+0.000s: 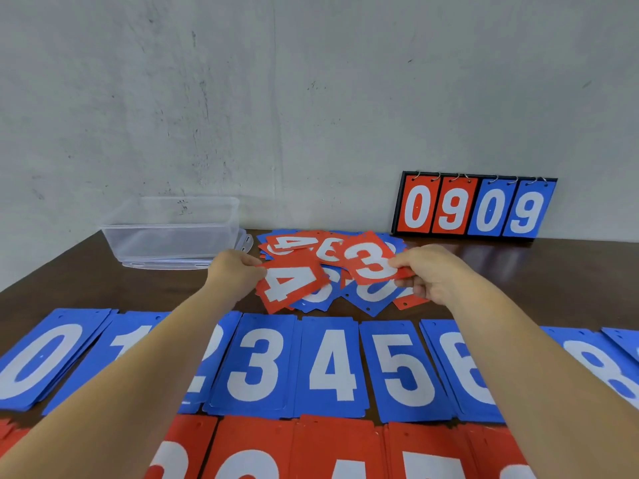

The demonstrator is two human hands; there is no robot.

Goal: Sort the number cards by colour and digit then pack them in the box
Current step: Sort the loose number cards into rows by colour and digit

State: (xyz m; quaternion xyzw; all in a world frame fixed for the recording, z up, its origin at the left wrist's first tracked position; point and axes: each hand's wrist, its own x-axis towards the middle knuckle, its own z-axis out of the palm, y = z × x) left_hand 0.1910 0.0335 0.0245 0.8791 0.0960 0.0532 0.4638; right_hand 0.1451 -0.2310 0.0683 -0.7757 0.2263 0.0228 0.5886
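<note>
My left hand [232, 274] pinches a red card with a white 4 [290, 284] by its left edge. My right hand [436, 275] pinches a red card with a white 3 [370, 260] by its right edge. Both cards hover just over a loose heap of mixed red and blue cards [328, 248] at mid-table. Nearer to me lies a row of blue card stacks [332, 368] running from 0 upward, partly hidden by my forearms. Below it sits a row of red card stacks [332, 451], cut off by the frame. The clear plastic box [173, 229] stands at the back left.
A flip scoreboard [473, 209] reading 0 9 0 9 leans against the grey wall at the back right. The box's lid [166, 265] lies under the box. The dark wooden table [103, 288] shows bare wood at the left and right of the heap.
</note>
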